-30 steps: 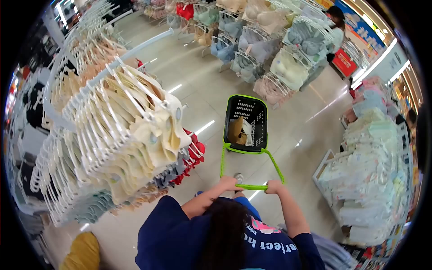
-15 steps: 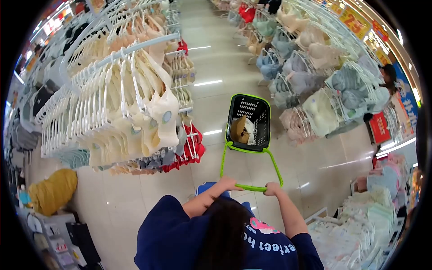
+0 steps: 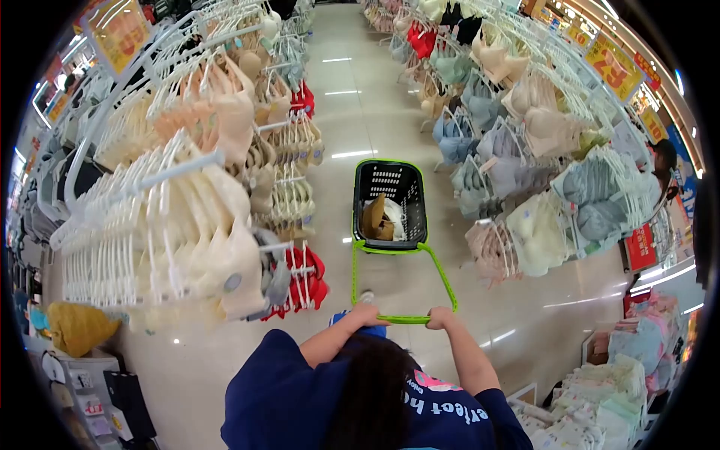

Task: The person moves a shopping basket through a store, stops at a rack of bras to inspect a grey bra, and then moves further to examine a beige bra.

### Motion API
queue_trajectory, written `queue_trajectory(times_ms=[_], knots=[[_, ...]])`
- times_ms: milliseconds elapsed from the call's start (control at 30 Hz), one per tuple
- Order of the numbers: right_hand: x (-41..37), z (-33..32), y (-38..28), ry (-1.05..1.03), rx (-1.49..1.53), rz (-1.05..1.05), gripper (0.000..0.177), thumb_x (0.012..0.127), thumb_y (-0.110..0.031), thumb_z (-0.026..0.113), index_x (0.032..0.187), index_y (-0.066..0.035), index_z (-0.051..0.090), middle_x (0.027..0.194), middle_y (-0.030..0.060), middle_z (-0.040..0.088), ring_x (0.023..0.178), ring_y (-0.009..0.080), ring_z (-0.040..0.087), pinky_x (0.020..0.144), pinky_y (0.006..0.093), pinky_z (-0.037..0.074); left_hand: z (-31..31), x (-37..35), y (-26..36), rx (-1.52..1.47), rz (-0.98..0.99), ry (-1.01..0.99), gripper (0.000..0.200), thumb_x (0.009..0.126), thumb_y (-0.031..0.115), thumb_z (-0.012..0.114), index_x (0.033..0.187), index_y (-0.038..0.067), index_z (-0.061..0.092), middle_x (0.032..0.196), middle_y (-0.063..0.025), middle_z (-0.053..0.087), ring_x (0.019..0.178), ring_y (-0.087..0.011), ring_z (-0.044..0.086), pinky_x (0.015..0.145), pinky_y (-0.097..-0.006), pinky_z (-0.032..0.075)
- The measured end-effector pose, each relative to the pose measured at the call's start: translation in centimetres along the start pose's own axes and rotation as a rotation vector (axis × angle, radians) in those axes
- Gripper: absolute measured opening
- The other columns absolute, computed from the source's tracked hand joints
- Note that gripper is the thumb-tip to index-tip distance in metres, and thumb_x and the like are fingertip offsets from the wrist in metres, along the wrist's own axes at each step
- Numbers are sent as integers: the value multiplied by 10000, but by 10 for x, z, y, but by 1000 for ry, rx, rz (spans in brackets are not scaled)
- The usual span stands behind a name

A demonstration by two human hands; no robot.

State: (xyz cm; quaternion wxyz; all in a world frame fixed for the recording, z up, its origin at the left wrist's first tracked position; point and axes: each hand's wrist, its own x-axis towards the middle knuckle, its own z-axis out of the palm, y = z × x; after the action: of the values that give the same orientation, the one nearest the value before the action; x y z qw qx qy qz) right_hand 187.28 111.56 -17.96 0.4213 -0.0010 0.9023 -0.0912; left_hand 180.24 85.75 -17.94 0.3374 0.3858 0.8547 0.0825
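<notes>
Both of my hands are wrapped round the bright green handle (image 3: 454, 294) of a black shopping basket (image 3: 358, 191). My left hand (image 3: 365, 313) grips near the left end of the crossbar, and my right hand (image 3: 439, 318) closes round its right corner. The basket stands out in front of me on the floor, tilted toward me by the long handle. Inside it lie a brown item (image 3: 373, 217) and a white item (image 3: 394, 217), both partly overlapping near the basket's close end.
Tiled floor (image 3: 343, 120) runs ahead as an aisle. A rack of cream bras (image 3: 172, 247) reaches in on the left, with red bras (image 3: 304, 274) low beside the aisle. Grey and blue bras (image 3: 600, 199) hang on the right. Folded pale clothes (image 3: 600, 397) lie at the lower right.
The basket and handle have shifted left in view, with both hands still on the handle. The left rack appears closer, and more of the aisle ahead shows.
</notes>
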Motion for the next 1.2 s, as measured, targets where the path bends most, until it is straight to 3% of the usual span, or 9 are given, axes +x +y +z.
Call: queue_trajectory(times_ms=[133,267,433,600,833,933,1033,1167,1200], knots=[[54,-47,-6,-35,-10,-42,302,585,-265,512,807,-91,621,827,148,591,797,289,561,700,368,453,-32,39,-50,-14,-23,95,681,590,716,425,652,68,625,664,-134,589,641,-304,569,582,-380,450],[98,-88,-6,-35,-12,-98,298,599,-261,500,799,-73,615,846,159,586,814,293,559,711,370,452,-81,62,-76,5,-123,35,683,576,722,433,648,70,624,664,-129,589,627,-303,567,583,-381,450],[136,-128,8,-32,-105,-74,293,590,-281,515,777,-84,623,786,156,592,769,296,565,682,376,456,-96,94,-92,-63,-147,48,682,580,723,429,650,72,624,653,-129,586,626,-304,565,589,-379,451],[172,-169,14,-38,-171,-150,301,596,-296,526,784,-81,622,787,162,591,764,298,567,680,375,454,-102,121,-120,-82,-107,188,641,612,682,448,675,71,629,619,-140,575,613,-326,557,600,-398,449],[249,-195,24,-8,6,-281,350,595,-369,598,820,-103,629,787,158,596,738,296,574,684,368,452,-109,158,-168,-12,-191,308,578,618,638,490,639,74,617,559,-135,549,579,-330,542,576,-407,439],[275,-232,28,-138,-17,-300,407,614,-364,587,930,-108,597,911,139,582,857,276,554,751,372,432,-132,180,-173,20,-224,323,521,638,587,507,634,76,613,561,-137,548,580,-327,540,567,-410,436],[306,-265,27,-119,-13,-355,414,618,-390,596,921,-107,599,912,131,585,859,274,554,755,358,431,-156,199,-185,41,-328,383,449,651,527,528,667,85,609,602,-128,561,648,-316,546,605,-404,433],[347,-308,31,-128,27,-536,429,586,-398,629,840,-52,613,776,179,593,725,310,574,668,384,441,-214,214,-179,-145,-461,375,330,679,383,542,778,71,580,787,-129,579,771,-296,546,687,-387,437],[365,-309,33,-151,-10,-530,436,591,-399,626,851,-49,608,799,180,590,753,306,570,685,382,439,-221,222,-181,-229,-503,403,328,682,367,546,827,73,565,824,-131,571,803,-298,536,712,-386,428]])
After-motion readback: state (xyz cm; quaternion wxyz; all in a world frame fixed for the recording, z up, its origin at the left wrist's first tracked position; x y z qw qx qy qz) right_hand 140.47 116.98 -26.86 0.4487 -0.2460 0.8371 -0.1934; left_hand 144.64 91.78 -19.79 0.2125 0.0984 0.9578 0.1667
